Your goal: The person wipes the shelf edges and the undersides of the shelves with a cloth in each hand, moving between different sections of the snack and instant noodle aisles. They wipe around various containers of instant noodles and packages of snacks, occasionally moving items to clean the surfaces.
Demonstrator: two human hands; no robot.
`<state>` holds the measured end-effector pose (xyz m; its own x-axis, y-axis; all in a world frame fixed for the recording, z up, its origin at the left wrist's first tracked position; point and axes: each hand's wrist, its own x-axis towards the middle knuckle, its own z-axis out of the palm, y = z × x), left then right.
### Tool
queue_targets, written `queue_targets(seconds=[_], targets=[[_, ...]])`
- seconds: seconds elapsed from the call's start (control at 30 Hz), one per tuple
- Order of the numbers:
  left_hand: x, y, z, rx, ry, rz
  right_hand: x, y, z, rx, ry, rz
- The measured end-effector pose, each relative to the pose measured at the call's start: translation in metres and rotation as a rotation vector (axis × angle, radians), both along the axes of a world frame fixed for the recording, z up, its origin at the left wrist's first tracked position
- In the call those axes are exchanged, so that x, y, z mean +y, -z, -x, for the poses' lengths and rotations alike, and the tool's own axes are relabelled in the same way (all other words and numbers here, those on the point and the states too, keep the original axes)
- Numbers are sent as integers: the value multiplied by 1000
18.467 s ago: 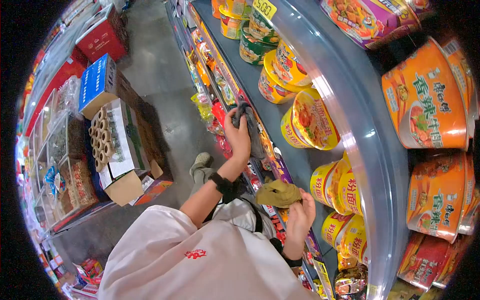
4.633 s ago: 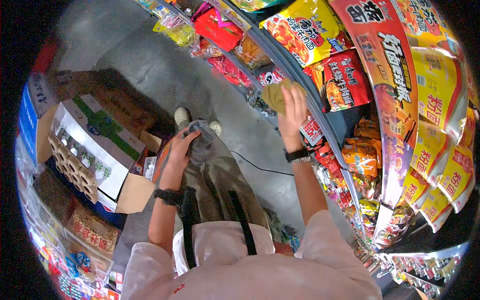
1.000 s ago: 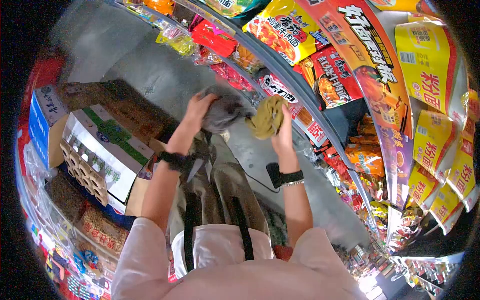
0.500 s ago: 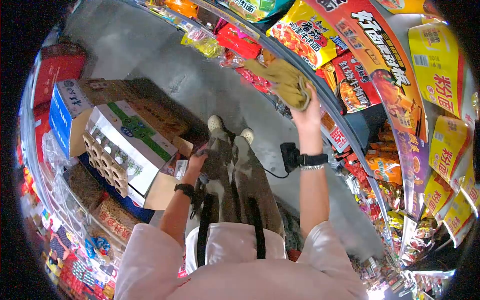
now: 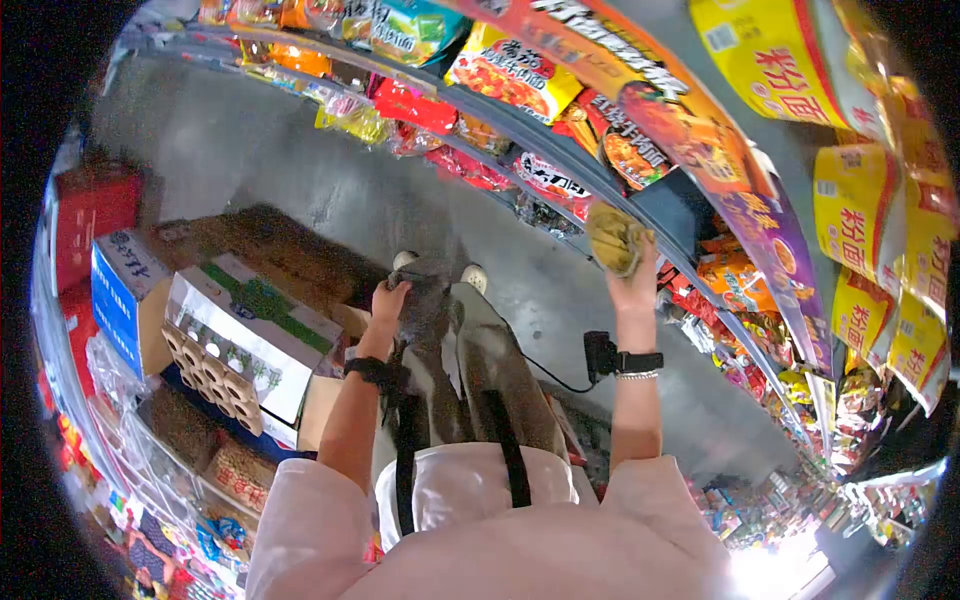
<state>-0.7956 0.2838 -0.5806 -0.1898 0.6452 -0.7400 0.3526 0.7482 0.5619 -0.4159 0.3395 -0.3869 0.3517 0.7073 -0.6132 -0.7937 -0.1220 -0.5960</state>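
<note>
Olive and bunched tighter than half a second ago, now pressing against the grey front rail of the shelf point(image 5: 560, 160) instead of trailing loose above it: clamping the olive cloth point(image 5: 617, 238) in the right hand point(image 5: 632, 290) and bringing it onto the rail just below the dark red noodle packet point(image 5: 628, 150), so seemingly carrying the wiping further along this stretch of shelving. Keeping the grey cloth point(image 5: 428, 300) low against the trouser leg, gripping it in the left hand point(image 5: 388, 300), much as a moment earlier. Holding the right arm raised and nearly straight, fingers curling over the wad, a black strapped device point(image 5: 600, 355) hanging at the wrist; bending the left arm down and inward, near the open cardboard box point(image 5: 250, 320); keeping the two hands well apart
</note>
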Motion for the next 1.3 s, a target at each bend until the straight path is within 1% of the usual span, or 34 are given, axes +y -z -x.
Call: queue_targets(seconds=[0.03,0.07,0.1,0.13,0.17,0.23,0.3,0.33,0.37,0.4,0.47,0.5,0.53,0.57,0.6,0.67,0.73,0.77,0.8,0.83,0.87,0.9,0.97,1.0,1.03,1.1,1.13,1.17,1.23,1.27,1.3], targets=[[5,4,2,1,18,-13,5,1,9,57,10,1],[9,8,3,91,-13,30,13,3,15,114,20,0],[14,10,3,182,-45,73,18,2,22,155,-96,-66],[39,-47,-1,2,-19,127,23,0,29,195,-211,-129],[52,-63,-1,6,2,123,26,-1,37,197,-191,-135],[74,-78,0,-177,-297,121,31,-3,53,326,-229,-85],[93,-71,28,108,387,-76,29,-11,69,345,-198,-98],[126,-103,1,-110,-220,-43,26,-15,76,361,-188,-106],[154,-142,-15,-311,-428,-91,23,-19,82,363,-168,-116],[177,-146,-19,-366,-473,-212,17,-23,88,348,-150,-111],[218,-137,-23,-484,-513,-531,1,-35,98,317,-150,-86],[228,-151,-32,-483,-498,-520,-11,-34,102,320,-132,-81],[241,-180,-49,-480,-476,-503,-22,-28,104,394,-112,-104],[254,-196,-60,-479,-453,-494,-31,-19,106,468,-93,-136],[265,-187,-63,-480,-435,-494,-44,-6,109,400,-87,-99],[276,-159,-63,-506,-344,-580,-65,7,115,438,-58,-151],[267,-167,-74,-476,-302,-606,-80,12,122,520,-24,-293],[260,-172,-79,-447,-285,-636,-84,15,128,521,-3,-297],[256,-166,-78,-341,-125,-698,-86,14,134,453,76,-137],[249,-169,-82,-345,-105,-692,-87,15,140,388,153,25],[239,-171,-88,-350,7,-666,-89,18,143,334,138,41],[234,-172,-92,-352,116,-639,-87,23,148,340,153,41],[231,-155,-91,-248,483,-700,-76,37,152,307,93,14],[227,-165,-97,-188,570,-674,-67,33,155,345,100,45],[228,-164,-97,-182,574,-675,-55,31,156,351,101,41],[229,-164,-97,-88,771,-763,-34,31,161,288,-32,78],[227,-190,-100,-21,804,-766,-26,30,166,216,-23,1],[228,-194,-97,-23,817,-766,-18,29,166,219,-11,-1],[237,-200,-87,51,835,-975,4,9,165,251,-32,17],[240,-203,-80,84,875,-979,6,4,177,-298,9,-127],[243,-209,-77,82,882,-978,11,2,176,-297,16,-125]])
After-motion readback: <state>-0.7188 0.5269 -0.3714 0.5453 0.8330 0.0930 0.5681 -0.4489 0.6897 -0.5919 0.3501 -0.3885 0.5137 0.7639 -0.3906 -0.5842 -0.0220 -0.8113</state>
